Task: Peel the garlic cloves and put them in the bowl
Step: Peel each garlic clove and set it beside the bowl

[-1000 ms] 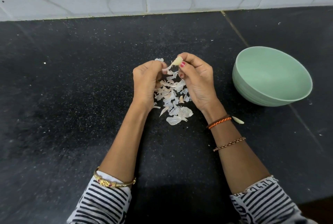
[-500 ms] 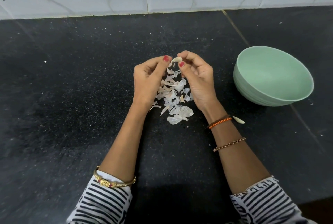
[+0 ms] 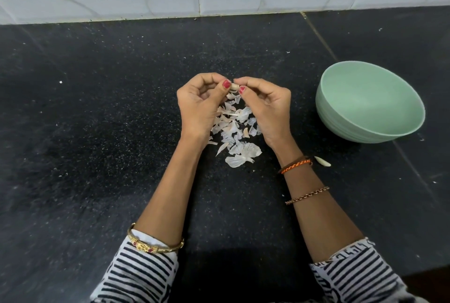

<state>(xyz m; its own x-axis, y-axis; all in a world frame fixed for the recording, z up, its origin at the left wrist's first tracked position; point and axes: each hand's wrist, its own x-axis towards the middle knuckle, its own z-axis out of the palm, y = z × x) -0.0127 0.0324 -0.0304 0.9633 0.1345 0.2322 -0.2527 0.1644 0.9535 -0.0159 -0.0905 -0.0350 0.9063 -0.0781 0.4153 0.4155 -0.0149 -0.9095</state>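
Where the two thumbs meet above the black worktop, a small pale garlic clove shows only as a creamy stub between red-painted nails, most of it hidden by the fingertips. The left hand pinches it from one side with thumb and curled fingers, and the right hand pinches it from the other, so each grip is closed on the same clove. Directly under the hands lies a loose heap of papery white garlic skins, spread towards the wrists. A second pale clove lies on the worktop just beside the right wrist, near its orange braided band, and apart from the heap. To the right stands a pale green bowl, well clear of both hands; the part of its inside that shows holds nothing that can be made out. The held clove sits at the very tips of both grips, above the far end of the skins.
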